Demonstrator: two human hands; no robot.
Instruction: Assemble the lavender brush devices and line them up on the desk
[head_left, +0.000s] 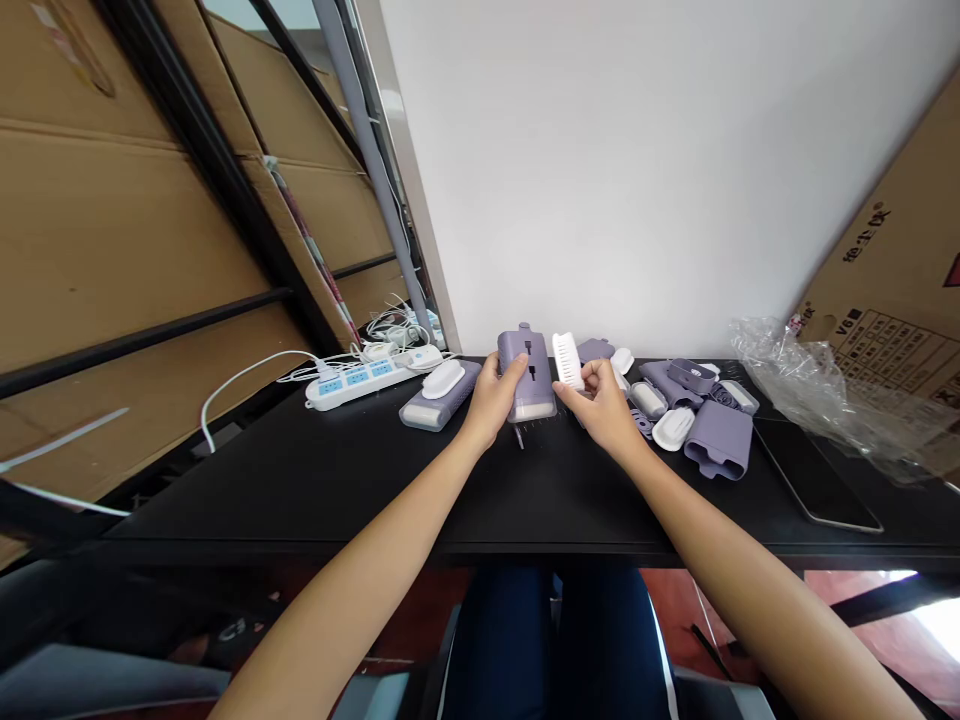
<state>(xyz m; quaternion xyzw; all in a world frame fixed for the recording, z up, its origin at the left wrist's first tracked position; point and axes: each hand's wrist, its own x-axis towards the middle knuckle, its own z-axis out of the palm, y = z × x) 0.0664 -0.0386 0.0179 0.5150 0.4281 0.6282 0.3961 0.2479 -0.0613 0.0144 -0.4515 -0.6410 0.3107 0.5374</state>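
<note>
My left hand (489, 402) is closed round the side of a purple plastic housing (538, 372) with two dark slots in its face and a pale lower end. In my right hand (602, 408), fingers and thumb pinch a white ribbed plastic piece (567, 358), held upright just right of the housing and apart from it. A small dark object (518, 436) lies below the housing, too small to name. Past my right hand is a loose pile of parts, among them a purple sleeve (718, 438) and a white oval part (673, 428).
At the left of the black table (360, 500) lie a white power strip (360, 380) with cables and another purple unit with a white oval piece (443, 379) on top. A phone (814, 475), clear plastic wrap (840, 400) and a cardboard box (892, 270) are at the right. A white wall (600, 170) stands behind.
</note>
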